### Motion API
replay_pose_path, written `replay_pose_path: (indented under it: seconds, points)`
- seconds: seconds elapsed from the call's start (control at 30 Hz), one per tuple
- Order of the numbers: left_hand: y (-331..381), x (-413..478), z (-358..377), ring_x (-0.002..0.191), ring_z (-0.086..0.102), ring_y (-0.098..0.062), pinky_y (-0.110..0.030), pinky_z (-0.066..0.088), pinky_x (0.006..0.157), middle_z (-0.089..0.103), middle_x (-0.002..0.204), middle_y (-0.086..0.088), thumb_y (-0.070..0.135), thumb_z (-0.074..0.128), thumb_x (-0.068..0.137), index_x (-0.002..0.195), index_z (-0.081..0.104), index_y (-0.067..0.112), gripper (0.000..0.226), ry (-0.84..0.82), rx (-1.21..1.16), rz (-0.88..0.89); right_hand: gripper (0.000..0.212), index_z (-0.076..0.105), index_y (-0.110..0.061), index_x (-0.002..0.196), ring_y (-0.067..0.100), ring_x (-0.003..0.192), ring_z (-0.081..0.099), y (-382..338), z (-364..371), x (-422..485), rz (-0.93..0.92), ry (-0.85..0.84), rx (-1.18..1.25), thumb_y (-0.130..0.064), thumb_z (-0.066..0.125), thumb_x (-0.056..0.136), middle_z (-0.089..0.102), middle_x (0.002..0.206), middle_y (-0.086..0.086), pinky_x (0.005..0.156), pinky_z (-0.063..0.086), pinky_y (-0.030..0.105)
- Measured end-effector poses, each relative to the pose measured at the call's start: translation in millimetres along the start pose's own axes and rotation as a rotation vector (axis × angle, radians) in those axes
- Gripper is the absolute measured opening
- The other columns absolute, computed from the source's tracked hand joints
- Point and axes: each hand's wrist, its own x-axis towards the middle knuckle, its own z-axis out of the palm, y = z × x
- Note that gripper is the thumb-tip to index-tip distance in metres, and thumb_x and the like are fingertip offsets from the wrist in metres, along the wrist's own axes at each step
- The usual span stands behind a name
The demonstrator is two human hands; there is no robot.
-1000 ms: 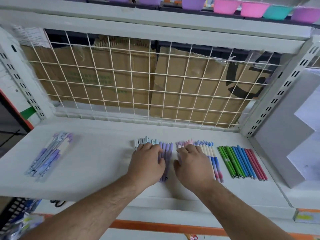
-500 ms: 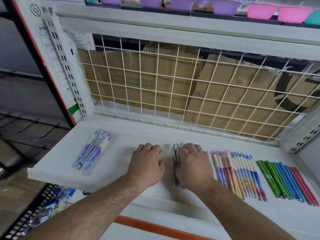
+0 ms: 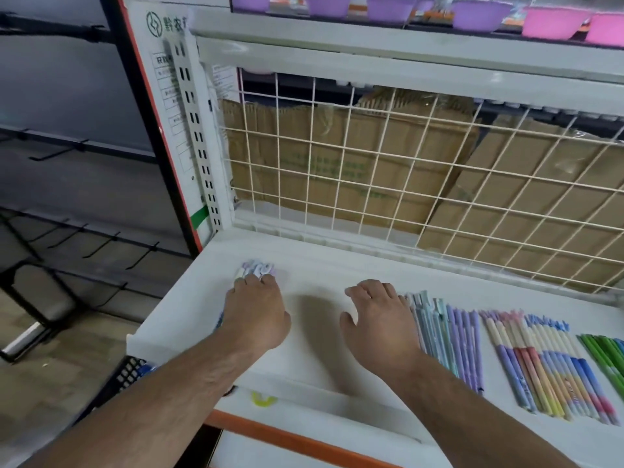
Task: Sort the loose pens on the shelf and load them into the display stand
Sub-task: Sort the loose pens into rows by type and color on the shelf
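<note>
On the shelf (image 3: 317,261) are two hands. The left hand (image 3: 255,315) hides one pen bunch (image 3: 258,268), grip unclear. The right hand (image 3: 378,322) lies flat, empty. The green pens (image 3: 601,352) are cut off.

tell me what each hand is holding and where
Left hand covers the loose pen bundle, fingers near its cap end; a real grip cannot be told. Right hand holds nothing, open on the shelf.

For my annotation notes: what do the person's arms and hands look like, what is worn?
The left hand and right hand wear no gloves. The left forearm and right forearm are bare to the picture's edge: no sleeve, watch or band shows.
</note>
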Motion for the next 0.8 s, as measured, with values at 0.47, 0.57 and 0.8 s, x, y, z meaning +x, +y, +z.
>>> replay_pose_path:
  seconds: [0.47,0.57,0.8]
  points:
    - [-22.4,20.3,5.8,0.144,0.033,-0.017,-0.029,0.036,0.110,0.046,0.145,0.003,0.020,0.046,0.095,0.140,0.044,0.020,0.045,-0.090,-0.092,0.048,0.033,0.071,-0.022,0.115,0.024,0.107,0.063,-27.9,-3.1,17.1,0.003,-0.036,0.018,-0.034,0.065,0.086,0.067,0.116,-0.001,0.086,0.049,0.038]
    - [-20.8,23.5,-1.0,0.139,0.041,-0.019,-0.034,0.048,0.100,0.045,0.148,0.002,0.022,0.048,0.095,0.132,0.050,0.018,0.036,-0.095,-0.132,0.060,0.031,0.073,-0.020,0.109,0.026,0.098,0.066,-30.5,1.3,17.9,0.006,-0.034,0.057,-0.031,0.069,0.080,0.069,0.108,0.001,0.081,0.053,0.039]
    - [-7.7,21.6,-4.1,0.106,0.064,-0.028,-0.029,0.042,0.075,0.064,0.111,-0.006,0.028,0.051,0.095,0.115,0.057,0.012,0.026,-0.095,-0.074,0.047,0.029,0.075,-0.020,0.103,0.026,0.089,0.069,-24.1,3.7,15.3,0.032,-0.030,0.083,-0.028,0.073,0.076,0.071,0.099,0.001,0.074,0.055,0.038]
